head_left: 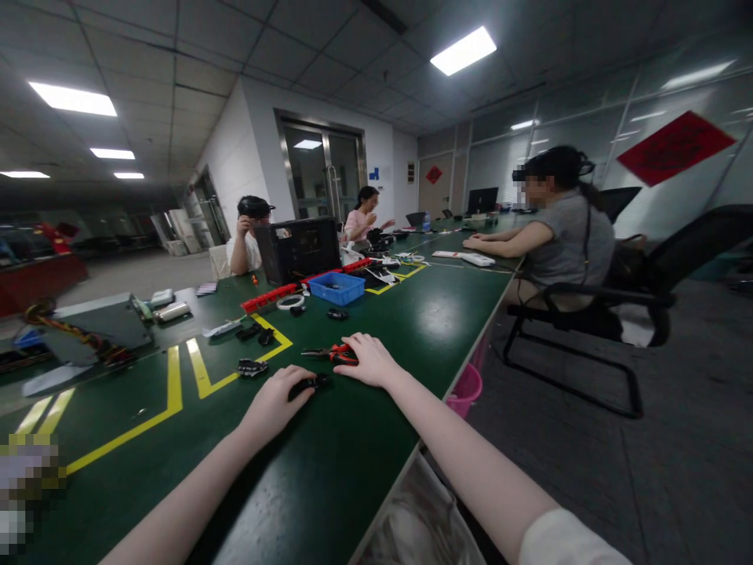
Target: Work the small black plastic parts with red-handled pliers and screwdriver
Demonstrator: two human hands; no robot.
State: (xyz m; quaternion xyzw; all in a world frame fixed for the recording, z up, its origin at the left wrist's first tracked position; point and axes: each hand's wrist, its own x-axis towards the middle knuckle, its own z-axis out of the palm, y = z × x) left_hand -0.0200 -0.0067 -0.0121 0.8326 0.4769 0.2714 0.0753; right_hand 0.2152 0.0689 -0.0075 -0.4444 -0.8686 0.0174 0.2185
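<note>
My left hand (275, 406) is closed around a small black part (318, 381) on the green table; its exact kind is hidden by my fingers. Beside it, my right hand (370, 361) grips the red-and-black handles of a pair of long-nose pliers (342, 354). The pliers lie low at the tabletop, with their slim metal jaws pointing left. Just beyond my left hand rests a black-and-silver piece (252, 367), and farther off lie black clips (256, 333) and another small black part (337, 314).
A blue bin (336, 289) stands ahead, near red strips (267, 299) and a black computer case (300, 249). At the left is a metal power unit with cables (97, 333). A pink bucket (467, 390) sits below the table's right edge. Several people sit around the table.
</note>
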